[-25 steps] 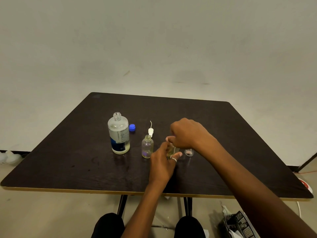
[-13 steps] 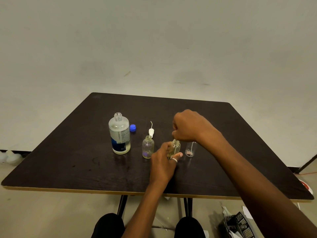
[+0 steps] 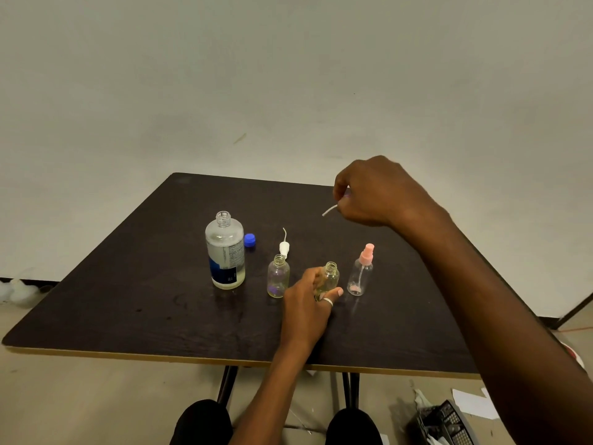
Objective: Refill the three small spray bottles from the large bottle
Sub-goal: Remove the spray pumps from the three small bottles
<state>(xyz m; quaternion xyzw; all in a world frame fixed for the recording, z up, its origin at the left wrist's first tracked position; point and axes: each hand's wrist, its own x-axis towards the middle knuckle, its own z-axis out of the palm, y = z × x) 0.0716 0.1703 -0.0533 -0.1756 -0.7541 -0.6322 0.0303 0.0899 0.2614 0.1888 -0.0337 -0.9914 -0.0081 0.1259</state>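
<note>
Little liquid in open mid btl | L fingers grip it | R fingers pinch sprayer

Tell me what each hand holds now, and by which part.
Left hand grips the middle small bottle round its body. Right hand holds a spray top by its head, mostly hidden; only its tube shows.

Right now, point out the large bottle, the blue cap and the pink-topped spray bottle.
large bottle (image 3: 226,255), head view, mid body on the label
blue cap (image 3: 250,240), head view, top of the cap
pink-topped spray bottle (image 3: 360,279), head view, clear body below the pink sprayer
</note>
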